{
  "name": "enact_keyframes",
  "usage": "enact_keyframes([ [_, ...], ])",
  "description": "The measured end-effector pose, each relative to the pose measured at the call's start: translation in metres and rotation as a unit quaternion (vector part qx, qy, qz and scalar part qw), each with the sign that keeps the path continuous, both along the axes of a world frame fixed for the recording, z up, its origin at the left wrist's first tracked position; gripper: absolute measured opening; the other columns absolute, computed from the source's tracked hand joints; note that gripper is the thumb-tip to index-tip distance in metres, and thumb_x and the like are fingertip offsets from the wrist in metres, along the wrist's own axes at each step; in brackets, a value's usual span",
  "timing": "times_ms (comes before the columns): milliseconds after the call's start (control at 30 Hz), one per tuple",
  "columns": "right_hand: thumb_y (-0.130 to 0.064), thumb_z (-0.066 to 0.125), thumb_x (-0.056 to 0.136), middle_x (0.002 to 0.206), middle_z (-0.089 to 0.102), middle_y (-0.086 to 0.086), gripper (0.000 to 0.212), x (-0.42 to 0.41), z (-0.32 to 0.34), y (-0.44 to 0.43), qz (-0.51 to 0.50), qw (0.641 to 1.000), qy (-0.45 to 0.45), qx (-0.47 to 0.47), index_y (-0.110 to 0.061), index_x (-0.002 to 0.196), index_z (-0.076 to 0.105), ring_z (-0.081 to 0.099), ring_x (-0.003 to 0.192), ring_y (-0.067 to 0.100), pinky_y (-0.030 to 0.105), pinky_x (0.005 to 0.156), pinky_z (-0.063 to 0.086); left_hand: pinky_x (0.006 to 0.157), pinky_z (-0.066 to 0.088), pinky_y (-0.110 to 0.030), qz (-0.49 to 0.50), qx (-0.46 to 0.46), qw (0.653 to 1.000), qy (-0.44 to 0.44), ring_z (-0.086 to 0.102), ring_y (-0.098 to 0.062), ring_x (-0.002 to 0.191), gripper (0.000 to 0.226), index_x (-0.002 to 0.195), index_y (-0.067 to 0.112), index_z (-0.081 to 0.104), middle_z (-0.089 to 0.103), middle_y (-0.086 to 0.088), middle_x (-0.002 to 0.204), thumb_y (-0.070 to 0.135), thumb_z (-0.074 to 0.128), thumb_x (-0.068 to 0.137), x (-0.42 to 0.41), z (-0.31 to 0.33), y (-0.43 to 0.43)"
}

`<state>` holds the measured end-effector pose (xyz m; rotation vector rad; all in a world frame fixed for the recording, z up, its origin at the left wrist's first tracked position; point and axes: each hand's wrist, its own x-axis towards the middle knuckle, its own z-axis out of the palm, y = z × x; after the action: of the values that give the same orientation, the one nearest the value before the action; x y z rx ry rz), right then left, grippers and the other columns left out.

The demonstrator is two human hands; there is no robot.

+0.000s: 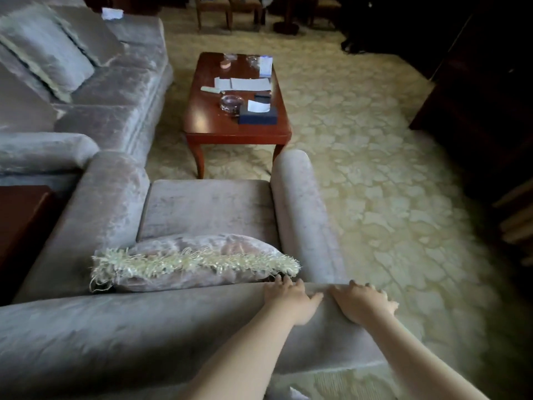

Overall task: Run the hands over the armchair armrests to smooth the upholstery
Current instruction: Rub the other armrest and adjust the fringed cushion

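Velvet armchair [202, 209]: both hands [291, 301] flat on its backrest top.

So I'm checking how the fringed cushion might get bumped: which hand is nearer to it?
Left. The left hand rests on the chair's back edge, fingertips right beside the fringed cushion. The right hand lies farther right, by the armrest.

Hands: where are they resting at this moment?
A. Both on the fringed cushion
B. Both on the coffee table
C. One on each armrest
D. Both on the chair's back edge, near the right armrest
D: the left hand and right hand lie palm down, side by side, on the top of the chair back where it meets the right armrest; the cushion sits just beyond them.
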<state>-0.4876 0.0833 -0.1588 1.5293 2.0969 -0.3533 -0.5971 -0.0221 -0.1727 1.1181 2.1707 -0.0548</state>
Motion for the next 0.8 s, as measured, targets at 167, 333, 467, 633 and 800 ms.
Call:
enact_keyframes([
  [167, -0.057, 0.029, 0.083, 0.134, 0.045, 0.010, 0.063, -0.001, -0.004, 0.007, -0.038, 0.999, 0.031, -0.011, -0.021, 0.131, 0.046, 0.043, 0.122, 0.034, 0.048, 0.101, 0.035, 0.106, 0.026, -0.045, 0.006, 0.000, 1.000, -0.007, 0.031, -0.029, 0.136, 0.078, 0.142, 0.019, 0.035, 0.034, -0.012, 0.149, 0.066, 0.016, 0.083, 0.008, -0.015, 0.026],
  [333, -0.055, 0.030, 0.083, 0.133, 0.047, 0.010, 0.063, -0.003, 0.001, 0.007, -0.033, 0.999, 0.024, -0.004, -0.020, 0.132, 0.047, 0.045, 0.119, 0.033, 0.043, 0.097, 0.038, 0.102, 0.029, -0.044, -0.022, 0.018, 1.000, -0.013, 0.038, -0.030, 0.131, 0.080, 0.138, 0.018, 0.039, 0.040, -0.015, 0.144, 0.069, 0.012, 0.083, 0.007, -0.012, 0.020],
  [467, -0.055, 0.029, 0.085, 0.134, 0.048, 0.008, 0.061, -0.004, 0.002, 0.003, -0.041, 0.999, 0.017, -0.007, -0.021, 0.132, 0.048, 0.047, 0.119, 0.031, 0.042, 0.098, 0.037, 0.108, 0.022, -0.044, -0.041, 0.036, 0.998, -0.019, 0.028, -0.028, 0.137, 0.076, 0.145, 0.020, 0.029, 0.030, -0.011, 0.151, 0.069, 0.018, 0.087, -0.001, -0.009, -0.002],
  [633, -0.050, 0.028, 0.087, 0.144, 0.041, 0.006, 0.059, -0.039, 0.002, -0.017, -0.032, 0.998, -0.058, 0.006, -0.022, 0.137, 0.042, 0.037, 0.129, 0.031, 0.047, 0.105, 0.027, 0.110, 0.018, -0.046, -0.041, 0.045, 0.998, 0.009, 0.022, -0.027, 0.141, 0.077, 0.145, 0.019, 0.028, 0.024, -0.010, 0.154, 0.070, 0.019, 0.088, -0.039, -0.006, -0.058],
  [800, -0.024, 0.034, 0.098, 0.139, 0.047, 0.014, 0.040, -0.135, -0.015, -0.109, 0.152, 0.974, 0.098, -0.137, -0.011, 0.135, 0.042, 0.046, 0.125, 0.031, 0.044, 0.104, 0.038, 0.110, 0.020, -0.051, 0.012, 0.035, 0.999, 0.029, 0.029, -0.030, 0.137, 0.069, 0.144, 0.027, 0.031, 0.029, -0.009, 0.152, 0.067, 0.019, 0.089, -0.093, 0.003, -0.135],
])
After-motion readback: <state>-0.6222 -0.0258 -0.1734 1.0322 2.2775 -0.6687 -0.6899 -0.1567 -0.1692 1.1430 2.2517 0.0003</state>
